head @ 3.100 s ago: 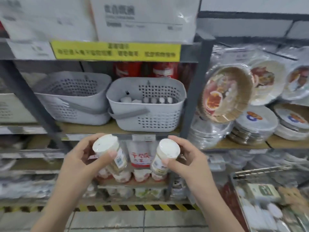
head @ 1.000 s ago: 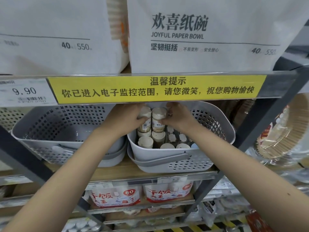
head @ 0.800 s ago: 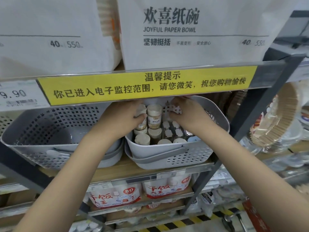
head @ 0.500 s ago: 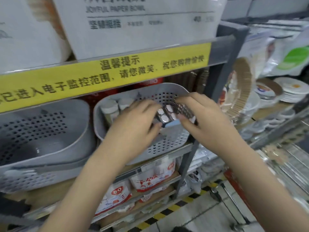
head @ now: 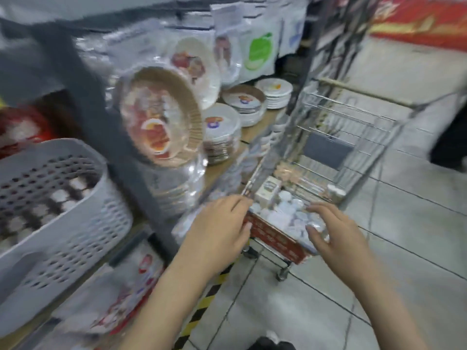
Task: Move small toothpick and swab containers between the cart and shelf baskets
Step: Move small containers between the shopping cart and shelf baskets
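The frame is motion-blurred. A grey perforated shelf basket (head: 83,223) sits at the left with small white-capped containers (head: 38,205) inside. A wire shopping cart (head: 341,137) stands on the floor at centre right, holding several small white round containers (head: 288,210) and a pale box (head: 267,192). My left hand (head: 219,231) hangs empty, fingers relaxed, just left of the cart's near rim. My right hand (head: 336,236) is spread, empty, above the cart's near end, over the containers.
Wrapped paper plates and bowls (head: 161,117) fill the shelf between basket and cart, behind a dark upright post (head: 101,117). Red-labelled packs (head: 131,286) lie on the lower shelf. Yellow-black tape (head: 202,304) edges the tiled floor. A dark shape (head: 449,137) stands far right.
Both hands placed their containers in the right basket, let go and pulled out. The view swung right and down; both empty hands now reach toward the cart.
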Demonstrator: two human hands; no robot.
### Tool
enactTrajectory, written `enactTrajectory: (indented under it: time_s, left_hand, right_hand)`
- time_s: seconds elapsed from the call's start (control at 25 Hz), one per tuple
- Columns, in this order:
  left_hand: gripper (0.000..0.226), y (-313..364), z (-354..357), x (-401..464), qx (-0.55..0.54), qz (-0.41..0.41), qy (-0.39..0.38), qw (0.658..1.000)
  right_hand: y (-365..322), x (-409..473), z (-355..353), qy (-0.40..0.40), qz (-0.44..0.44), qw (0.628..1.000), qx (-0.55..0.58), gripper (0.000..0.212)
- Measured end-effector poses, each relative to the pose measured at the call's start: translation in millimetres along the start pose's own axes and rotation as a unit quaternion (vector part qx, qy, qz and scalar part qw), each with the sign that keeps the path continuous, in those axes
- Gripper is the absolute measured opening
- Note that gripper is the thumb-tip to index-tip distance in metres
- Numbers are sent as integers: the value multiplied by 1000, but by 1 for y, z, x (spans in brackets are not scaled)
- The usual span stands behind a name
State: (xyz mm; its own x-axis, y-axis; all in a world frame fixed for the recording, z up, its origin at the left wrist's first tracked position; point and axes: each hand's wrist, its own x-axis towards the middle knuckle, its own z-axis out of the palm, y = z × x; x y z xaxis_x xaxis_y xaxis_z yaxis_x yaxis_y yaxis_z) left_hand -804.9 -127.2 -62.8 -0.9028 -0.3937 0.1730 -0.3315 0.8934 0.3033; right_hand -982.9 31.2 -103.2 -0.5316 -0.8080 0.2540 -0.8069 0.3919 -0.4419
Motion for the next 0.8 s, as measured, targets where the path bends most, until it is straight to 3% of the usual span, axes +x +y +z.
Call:
enactTrajectory:
  time_s: [0.2, 0.56, 0.64, 0.8]
  left_hand:
    - [44, 27, 81, 58, -89, -49, -93, 990]
    - [32, -16, 146, 140, -119, -164, -200, 959]
    - [27, -31, 160, 180, -125, -164, -209, 956]
    - [39, -63, 195, 285, -117, -140, -251, 951]
  right_hand:
    - [97, -30, -8, -83, 147, 986, -10, 28]
    - [160, 53, 36, -205, 166, 963, 51, 28]
    - [175, 82, 47, -212, 180, 959, 56, 30]
    - [222, 126, 57, -213, 275, 935, 66, 31]
